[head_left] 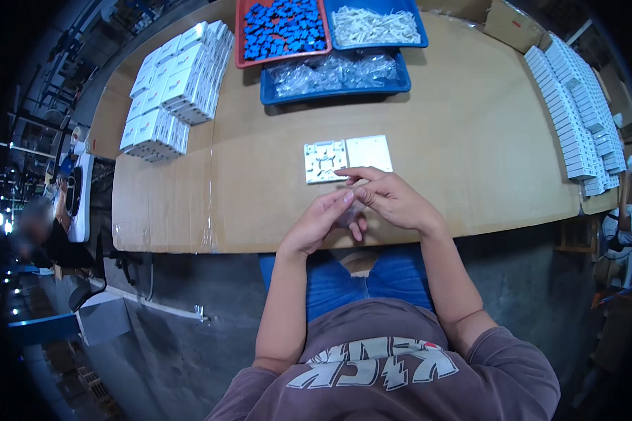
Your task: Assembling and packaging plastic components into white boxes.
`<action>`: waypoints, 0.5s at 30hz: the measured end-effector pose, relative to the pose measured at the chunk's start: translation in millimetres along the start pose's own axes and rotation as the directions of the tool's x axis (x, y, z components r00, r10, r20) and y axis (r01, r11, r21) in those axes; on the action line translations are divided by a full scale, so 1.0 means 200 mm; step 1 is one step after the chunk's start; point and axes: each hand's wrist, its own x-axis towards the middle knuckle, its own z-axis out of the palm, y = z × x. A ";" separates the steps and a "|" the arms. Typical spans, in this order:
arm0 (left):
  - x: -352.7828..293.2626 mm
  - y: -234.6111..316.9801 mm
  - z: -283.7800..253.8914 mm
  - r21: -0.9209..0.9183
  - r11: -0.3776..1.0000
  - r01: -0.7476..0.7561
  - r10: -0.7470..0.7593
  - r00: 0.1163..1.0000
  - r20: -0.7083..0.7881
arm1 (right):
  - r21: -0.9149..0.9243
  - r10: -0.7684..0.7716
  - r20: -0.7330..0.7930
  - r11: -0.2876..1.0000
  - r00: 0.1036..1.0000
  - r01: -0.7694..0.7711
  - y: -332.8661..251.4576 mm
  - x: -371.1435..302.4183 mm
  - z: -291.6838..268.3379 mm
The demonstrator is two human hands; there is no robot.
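Observation:
My left hand (323, 219) and my right hand (398, 201) meet in front of my body at the table's near edge. Pinched between their fingers is a small clear plastic bag (353, 209), partly hidden by the fingers. Just beyond, a square white plastic housing (324, 161) lies with its moulded inside facing up. A flat white cover plate (369, 153) lies against its right side. My right index finger reaches over the housing's near edge; whether it touches cannot be told.
At the far side stand a red tray (240, 52) of blue parts, a blue tray (420, 43) of white pieces and another blue tray (277, 99) of clear bags. White boxes are stacked at left (168, 88) and right (572, 112). A person (56, 235) sits far left.

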 end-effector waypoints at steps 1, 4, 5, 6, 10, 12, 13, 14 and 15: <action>0.00 -0.02 0.00 0.004 1.000 -0.010 0.010 1.000 0.016 | -0.005 -0.009 0.006 1.000 1.000 0.009 0.00 0.00 -0.01; 0.01 -0.11 -0.06 -0.159 0.987 -0.005 0.011 0.999 0.038 | -0.015 -0.015 -0.102 1.000 0.995 0.014 -0.07 0.02 -0.09; 0.02 -0.15 -0.09 -0.156 0.988 -0.013 0.020 0.999 0.046 | -0.015 0.006 -0.158 1.000 0.987 -0.008 -0.10 0.04 -0.12; 0.03 -0.16 -0.10 -0.162 0.986 -0.029 0.036 0.999 0.039 | -0.035 0.044 -0.118 0.998 0.992 -0.049 -0.09 0.05 -0.16; 0.07 -0.16 -0.07 -0.246 0.965 -0.094 0.115 0.990 0.076 | -0.083 -0.030 -0.056 0.996 0.998 0.025 -0.07 0.10 -0.16; 0.09 -0.14 -0.08 -0.370 0.926 -0.072 0.068 0.997 -0.023 | -0.032 -0.008 -0.048 0.999 0.999 0.006 -0.10 0.11 -0.13; 0.09 -0.13 -0.10 -0.370 0.926 -0.076 0.074 0.997 -0.022 | 0.025 0.015 -0.036 1.000 0.999 -0.014 -0.12 0.12 -0.13; 0.07 -0.11 -0.13 -0.412 0.910 -0.056 0.059 0.998 -0.005 | -0.047 -0.063 0.002 0.997 0.998 0.063 -0.13 0.13 -0.14; 0.07 -0.11 -0.14 -0.453 0.891 -0.031 0.043 0.999 0.016 | -0.053 -0.064 0.000 0.997 0.998 0.063 -0.14 0.13 -0.14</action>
